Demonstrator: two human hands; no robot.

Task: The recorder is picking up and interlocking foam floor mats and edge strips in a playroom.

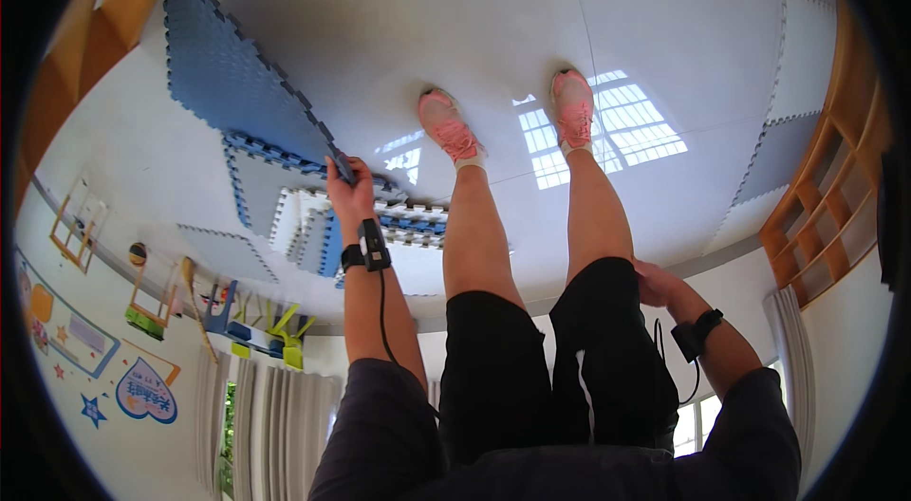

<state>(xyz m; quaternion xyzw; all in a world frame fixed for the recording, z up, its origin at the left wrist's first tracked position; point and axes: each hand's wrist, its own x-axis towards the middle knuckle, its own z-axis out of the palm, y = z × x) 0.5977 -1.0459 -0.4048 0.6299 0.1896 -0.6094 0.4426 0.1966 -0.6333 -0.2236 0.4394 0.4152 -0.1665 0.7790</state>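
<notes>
My left hand (351, 190) is closed on the near corner of a blue-grey foam floor mat (237, 69) with toothed, jigsaw-like edges. The mat stretches away to the far left, tilted above other mats. Beneath and beside it lies a stack of interlocking foam mats (313, 216) in grey, white and blue. My right hand (655, 283) is at the outer side of my right knee, apart from the mats. Its fingers are partly hidden by the leg, so whether it is open or closed does not show.
A glossy pale floor (493, 17) spreads around my pink shoes (573, 107). Another row of foam mats (773, 145) lies along the right, beside a wooden shelf (840, 178). A single grey mat (228, 250) lies left of the stack. Blue and lime-green furniture (270, 335) stands at the lower left.
</notes>
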